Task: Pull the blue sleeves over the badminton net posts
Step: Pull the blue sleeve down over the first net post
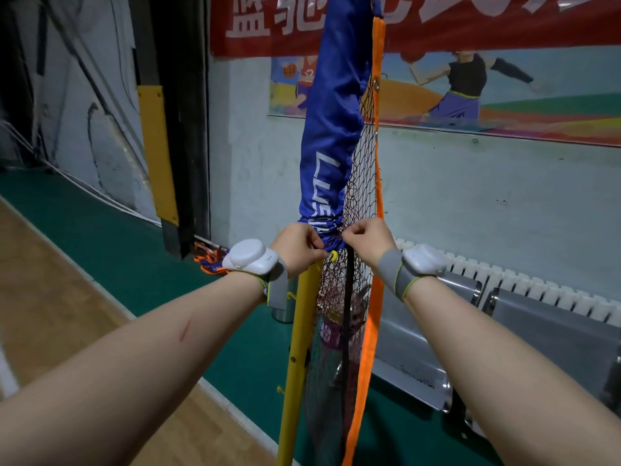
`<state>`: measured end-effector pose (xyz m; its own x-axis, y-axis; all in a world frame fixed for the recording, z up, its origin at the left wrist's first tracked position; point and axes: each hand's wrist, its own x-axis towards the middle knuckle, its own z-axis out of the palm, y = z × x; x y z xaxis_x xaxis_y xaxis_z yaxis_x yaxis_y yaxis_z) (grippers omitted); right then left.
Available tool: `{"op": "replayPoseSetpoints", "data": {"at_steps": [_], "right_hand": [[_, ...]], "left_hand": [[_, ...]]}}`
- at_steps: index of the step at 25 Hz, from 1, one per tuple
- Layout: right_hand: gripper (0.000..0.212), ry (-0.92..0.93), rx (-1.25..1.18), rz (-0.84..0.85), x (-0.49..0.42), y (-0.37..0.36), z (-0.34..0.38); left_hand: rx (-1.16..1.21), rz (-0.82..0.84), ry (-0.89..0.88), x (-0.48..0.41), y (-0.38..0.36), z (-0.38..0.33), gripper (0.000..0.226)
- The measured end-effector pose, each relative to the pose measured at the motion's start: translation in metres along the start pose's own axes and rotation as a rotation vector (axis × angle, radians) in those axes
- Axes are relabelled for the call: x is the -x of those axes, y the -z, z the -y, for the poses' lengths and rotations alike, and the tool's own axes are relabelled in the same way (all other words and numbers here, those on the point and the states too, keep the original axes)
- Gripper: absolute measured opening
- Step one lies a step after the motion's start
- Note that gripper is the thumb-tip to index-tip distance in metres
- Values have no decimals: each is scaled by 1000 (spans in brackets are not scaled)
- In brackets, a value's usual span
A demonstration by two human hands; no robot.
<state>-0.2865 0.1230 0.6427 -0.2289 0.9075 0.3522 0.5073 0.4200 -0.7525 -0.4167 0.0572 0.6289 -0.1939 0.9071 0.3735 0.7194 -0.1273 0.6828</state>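
Bare forearms are reaching in from the bottom corners of the frame, each wrist wearing a grey strap with a white sensor pod (250, 256). At mid-frame the left hand (297, 245) is pinching the gathered bottom hem of the blue sleeve (331, 136) with its fingers curled tight, and the right hand (364, 237) is gripping the same hem from the other side, fingers closed on the bunched fabric. Both hands are sitting just above a small yellow hook on the post.

Below the hands, the yellow post (297, 351) is running down to the bottom edge, leaning slightly left, bare of any cover. Just beside it, to the right, the dark net (336, 317) is hanging in a bundle, bordered by an orange edge band (364, 348) that is running the full height of the frame. Above the hands the sleeve is covering the upper part of the post and rising out of the top of the frame, wrinkled, with white lettering near its lower end.

Green flooring (141, 264) is lying under the post, meeting a wooden court floor (50, 297) at lower left. Farther back at right, metal bench seats (537, 331) are standing before a white radiator (504, 277). On the pale wall behind, a sports mural is showing under a red banner (470, 21) across the top.
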Motion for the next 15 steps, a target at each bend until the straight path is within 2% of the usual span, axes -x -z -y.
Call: {"op": "replayPoseSetpoints", "data": {"at_steps": [7, 11, 15], "right_hand": [[17, 75, 19, 159, 5, 5, -12], [15, 60, 46, 94, 7, -2, -9], [13, 78, 45, 85, 3, 6, 6]], "left_hand": [[-101, -71, 16, -3, -1, -3, 28], [-103, -96, 0, -4, 8, -9, 13], [-108, -94, -35, -10, 26, -18, 11]]}}
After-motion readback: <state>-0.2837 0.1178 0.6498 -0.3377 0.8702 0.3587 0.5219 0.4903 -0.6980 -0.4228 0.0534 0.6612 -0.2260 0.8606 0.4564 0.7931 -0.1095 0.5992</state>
